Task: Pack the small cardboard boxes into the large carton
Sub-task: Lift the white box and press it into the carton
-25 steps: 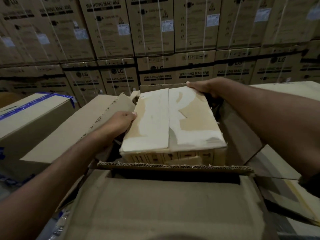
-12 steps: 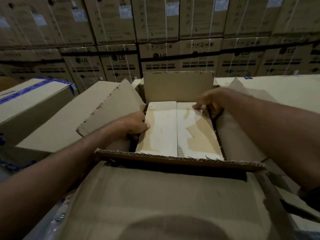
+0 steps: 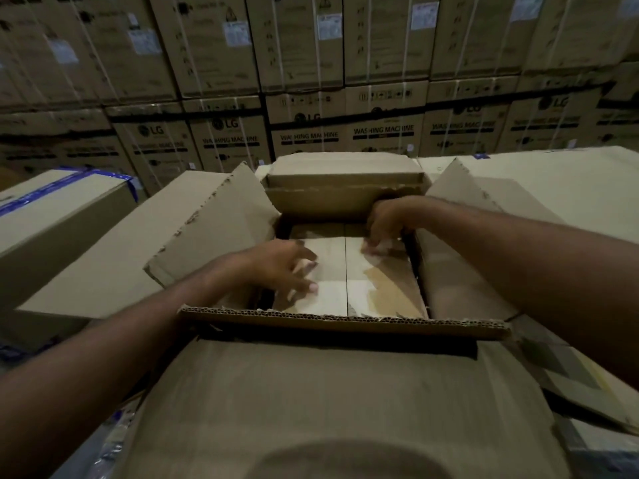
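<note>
touching the small box [image 3: 349,271] inside the large carton [image 3: 345,320], both hands [image 3: 280,267] [image 3: 383,226] spread loosely

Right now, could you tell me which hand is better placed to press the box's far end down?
Probably the right hand: it touches the box near its far edge, while the left hand lies closer, around mid-box.
</note>
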Available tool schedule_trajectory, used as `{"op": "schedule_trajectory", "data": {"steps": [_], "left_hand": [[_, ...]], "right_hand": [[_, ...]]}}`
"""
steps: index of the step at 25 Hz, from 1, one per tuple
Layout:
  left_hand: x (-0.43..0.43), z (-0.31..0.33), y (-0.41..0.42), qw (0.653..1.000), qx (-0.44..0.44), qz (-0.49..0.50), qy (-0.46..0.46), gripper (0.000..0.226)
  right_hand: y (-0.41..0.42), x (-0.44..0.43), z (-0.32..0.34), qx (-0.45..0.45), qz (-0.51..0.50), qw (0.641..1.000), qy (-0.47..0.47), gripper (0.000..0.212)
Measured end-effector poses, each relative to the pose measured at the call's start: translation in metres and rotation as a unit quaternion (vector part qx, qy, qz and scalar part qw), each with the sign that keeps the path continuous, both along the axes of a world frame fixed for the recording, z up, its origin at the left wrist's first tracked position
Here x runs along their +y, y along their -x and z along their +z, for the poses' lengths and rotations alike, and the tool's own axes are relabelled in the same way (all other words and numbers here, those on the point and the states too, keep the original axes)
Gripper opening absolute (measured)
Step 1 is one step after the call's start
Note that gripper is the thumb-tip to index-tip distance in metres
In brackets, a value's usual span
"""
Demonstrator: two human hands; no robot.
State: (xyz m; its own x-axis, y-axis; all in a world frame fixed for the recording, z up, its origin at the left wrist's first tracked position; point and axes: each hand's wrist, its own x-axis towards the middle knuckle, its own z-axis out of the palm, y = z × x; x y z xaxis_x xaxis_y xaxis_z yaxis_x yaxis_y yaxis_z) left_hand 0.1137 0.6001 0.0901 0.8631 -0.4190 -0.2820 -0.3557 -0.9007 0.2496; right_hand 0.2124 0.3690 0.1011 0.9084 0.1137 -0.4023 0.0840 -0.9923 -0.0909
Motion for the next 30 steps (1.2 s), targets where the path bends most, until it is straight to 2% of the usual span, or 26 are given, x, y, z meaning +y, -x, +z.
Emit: {"op": "schedule_trajectory", "data": {"steps": [2, 4, 7, 9, 12, 16, 19, 21, 23, 26, 28, 30], "left_hand": [[-0.01, 0.001, 0.017, 0.993, 0.036, -0.115, 0.005, 0.06], [-0.018, -0.003, 0.026, 0.982, 0.042, -0.185, -0.023, 0.058], [-0.02, -0.006, 0.026, 0.975, 0.021, -0.205, -0.087, 0.061], [-0.02, -0.007, 0.025, 0.972, 0.034, -0.208, -0.107, 0.058], [-0.022, -0.01, 0.023, 0.97, 0.032, -0.214, -0.109, 0.056], [-0.025, -0.002, 0.022, 0.975, 0.006, -0.204, -0.092, 0.059], [-0.023, 0.016, 0.032, 0.974, -0.049, -0.205, -0.087, 0.056], [-0.013, 0.029, 0.044, 0.972, -0.096, -0.195, -0.092, 0.058], [0.003, 0.042, 0.054, 0.979, -0.115, -0.153, -0.074, 0.06], [0.029, 0.06, 0.059, 0.979, -0.194, -0.059, -0.018, 0.048], [0.044, 0.067, 0.054, 0.959, -0.272, -0.007, -0.082, 0.034], [0.058, 0.066, 0.051, 0.945, -0.281, 0.019, -0.166, 0.03]], "right_hand": [[0.0, 0.008, 0.002, 0.044, 0.017, 0.999, -0.027, 0.076], [0.001, 0.015, 0.003, 0.045, 0.024, 0.997, -0.065, 0.1], [0.001, 0.014, 0.004, -0.046, 0.041, 0.995, -0.073, 0.114], [-0.004, 0.006, 0.001, -0.085, 0.043, 0.993, -0.068, 0.111], [-0.012, -0.003, -0.006, -0.081, 0.033, 0.992, -0.09, 0.094], [-0.01, 0.008, -0.009, -0.054, 0.014, 0.992, -0.116, 0.117], [-0.006, 0.014, -0.013, -0.042, 0.002, 0.991, -0.129, 0.119], [-0.001, 0.014, 0.002, -0.011, -0.009, 0.98, -0.199, 0.11], [0.0, 0.013, 0.016, 0.039, -0.008, 0.972, -0.232, 0.092], [-0.001, 0.011, 0.019, 0.08, 0.017, 0.982, -0.168, 0.074], [0.001, 0.011, 0.011, 0.103, 0.013, 0.985, -0.137, 0.074], [0.007, 0.017, 0.002, 0.104, 0.023, 0.986, -0.125, 0.079]]}}
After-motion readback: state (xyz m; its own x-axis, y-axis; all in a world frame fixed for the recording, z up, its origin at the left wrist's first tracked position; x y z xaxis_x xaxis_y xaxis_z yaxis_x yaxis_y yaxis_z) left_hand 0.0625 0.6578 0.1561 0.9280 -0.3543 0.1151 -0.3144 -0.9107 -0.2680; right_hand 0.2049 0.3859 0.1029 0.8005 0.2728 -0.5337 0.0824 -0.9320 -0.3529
